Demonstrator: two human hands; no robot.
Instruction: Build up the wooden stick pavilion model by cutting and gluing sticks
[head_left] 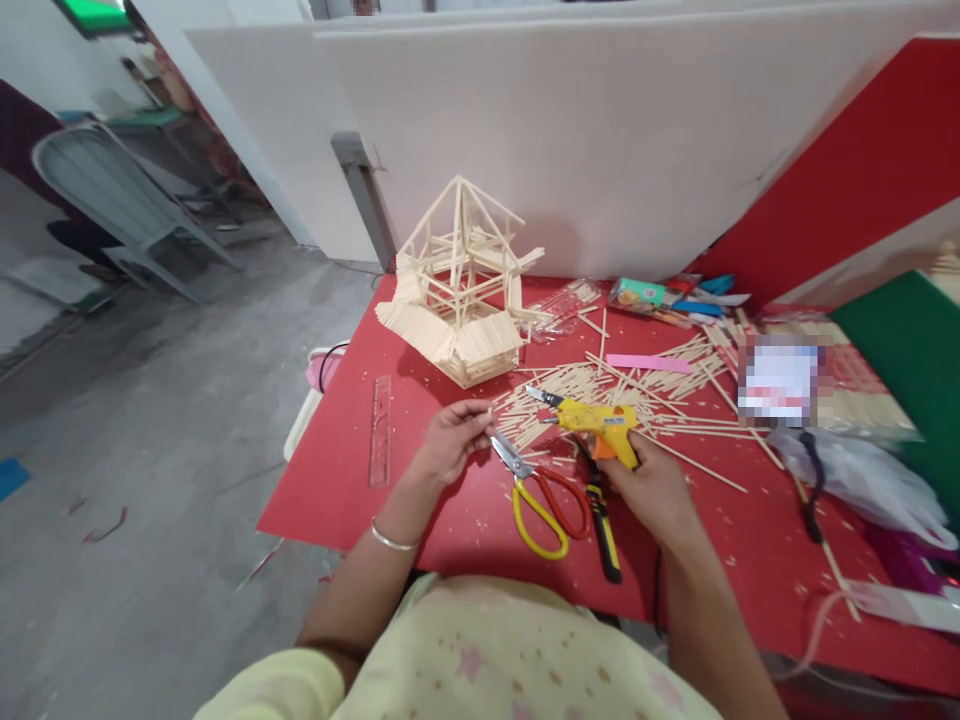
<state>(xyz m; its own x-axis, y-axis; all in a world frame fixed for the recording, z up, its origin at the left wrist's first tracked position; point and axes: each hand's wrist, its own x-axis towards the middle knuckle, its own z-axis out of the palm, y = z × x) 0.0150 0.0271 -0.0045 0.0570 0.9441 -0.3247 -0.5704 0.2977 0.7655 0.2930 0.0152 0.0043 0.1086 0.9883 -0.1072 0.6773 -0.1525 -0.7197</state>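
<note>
My right hand (660, 490) is wrapped around the handle of a yellow hot glue gun (598, 420), its nozzle pointing left. The fingers of my left hand (455, 440) are pinched together on what looks like a short wooden stick (490, 412); only its pale tip shows. Between my hands lie scissors (541, 492) with one yellow and one red handle. Partly under the glue gun is a black-and-yellow handled tool (602, 525). Beyond my left hand stands a model built of wooden sticks (461, 290), with a pointed open frame on top and slatted roof sections below.
Loose wooden sticks (675, 405) are strewn over the red tabletop (322, 480). A clear ruler (380, 432) lies at left, a pink strip (649, 362) on the sticks. Plastic bags (862, 480) crowd the right side. A white board (540, 140) stands behind; a chair (135, 190) is at left.
</note>
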